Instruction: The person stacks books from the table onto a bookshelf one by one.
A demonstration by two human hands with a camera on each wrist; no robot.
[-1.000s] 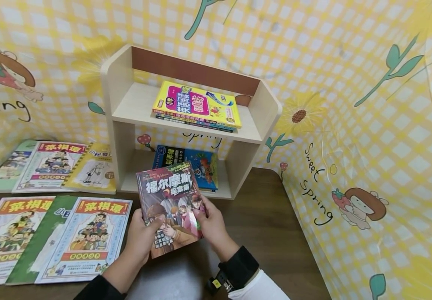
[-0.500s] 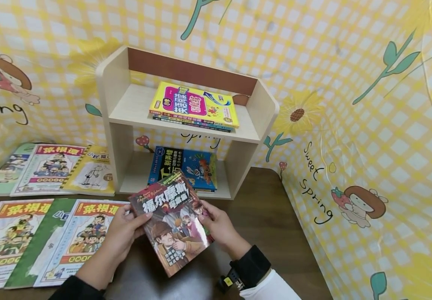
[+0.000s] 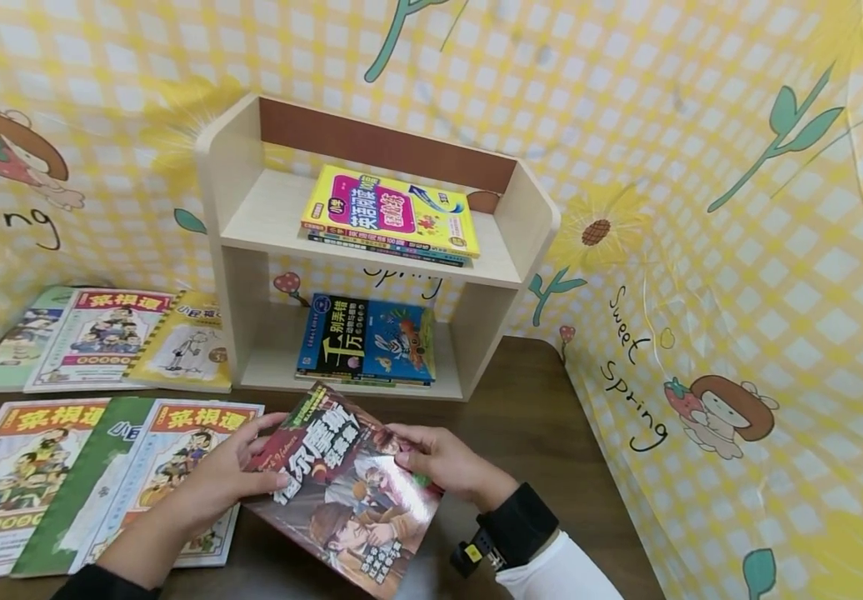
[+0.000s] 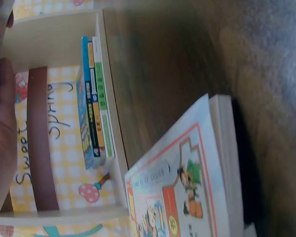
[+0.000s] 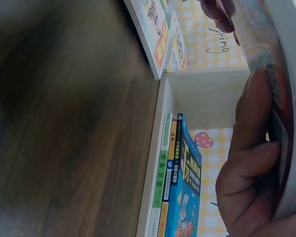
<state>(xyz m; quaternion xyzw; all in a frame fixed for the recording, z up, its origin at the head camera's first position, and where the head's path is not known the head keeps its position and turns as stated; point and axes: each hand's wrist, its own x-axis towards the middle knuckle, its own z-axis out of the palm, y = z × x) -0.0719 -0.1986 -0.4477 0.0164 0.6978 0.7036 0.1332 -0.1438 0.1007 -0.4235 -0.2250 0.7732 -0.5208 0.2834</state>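
A glossy comic-style book (image 3: pixel 360 487) with a dark reddish cover is held in front of the shelf, tilted, its top turned toward the upper left. My left hand (image 3: pixel 225 471) grips its left edge, thumb on the cover. On the opposite edge my right hand (image 3: pixel 446 462) pinches it, thumb on top; in the right wrist view, curled fingers (image 5: pixel 249 173) lie against the book's underside. Just behind is a small wooden bookshelf (image 3: pixel 487 337). A stack topped by a yellow book (image 3: pixel 394 208) lies on its upper level, and a stack topped by a blue book (image 3: pixel 371 337) on the lower.
Left of the shelf lie overlapping books, among them a yellow one (image 3: pixel 184 346). Nearer, a green book (image 3: pixel 75 492) lies between two light-blue-bordered ones (image 3: pixel 177 483). Dark wooden tabletop (image 3: pixel 551 417) shows at right. Yellow checked cloth (image 3: pixel 701 208) hangs behind and at the right side.
The held book has come down and nearer, turning so its top leans further left. Both hands moved with it and spread apart. More of the blue book on the lower shelf now shows.
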